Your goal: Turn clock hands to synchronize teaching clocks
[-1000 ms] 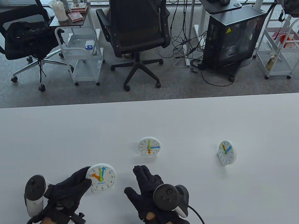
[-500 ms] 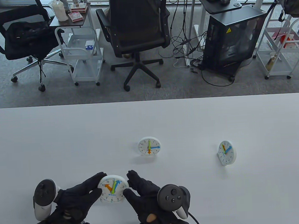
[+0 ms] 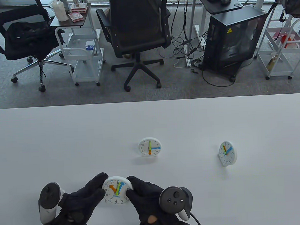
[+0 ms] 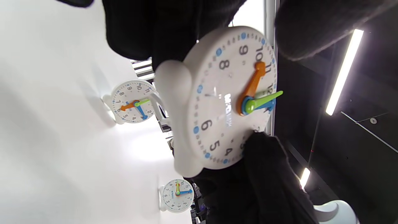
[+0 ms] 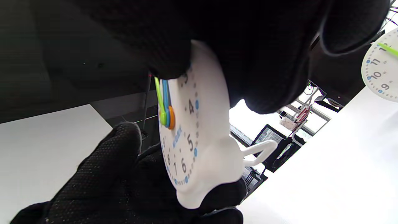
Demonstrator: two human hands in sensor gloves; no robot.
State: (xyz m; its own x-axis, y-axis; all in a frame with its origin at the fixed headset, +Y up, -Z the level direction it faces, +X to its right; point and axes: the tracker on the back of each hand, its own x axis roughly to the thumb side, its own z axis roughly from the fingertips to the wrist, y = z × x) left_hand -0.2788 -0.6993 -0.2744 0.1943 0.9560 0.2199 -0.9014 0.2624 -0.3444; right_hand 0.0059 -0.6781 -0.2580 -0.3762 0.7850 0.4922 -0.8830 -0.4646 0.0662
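Observation:
A white teaching clock (image 3: 116,191) is near the table's front edge, held between both hands. Its orange hand points near 10, green near 12, blue near 1. My left hand (image 3: 102,185) grips its left rim and my right hand (image 3: 130,187) grips its right rim. The left wrist view shows its face (image 4: 230,99) tilted, with its foot off the table. The right wrist view shows it edge-on (image 5: 192,130). A second clock (image 3: 149,146) stands mid-table, also seen in the left wrist view (image 4: 133,102). A third clock (image 3: 228,153) stands to the right.
The white table (image 3: 65,138) reaches to its far edge. Beyond it on the floor are an office chair (image 3: 137,29), a white trolley (image 3: 82,53) and a black computer case (image 3: 233,36).
My left hand has brought the clock right and nearer to me. My right hand, open beside it before, now grips its right rim.

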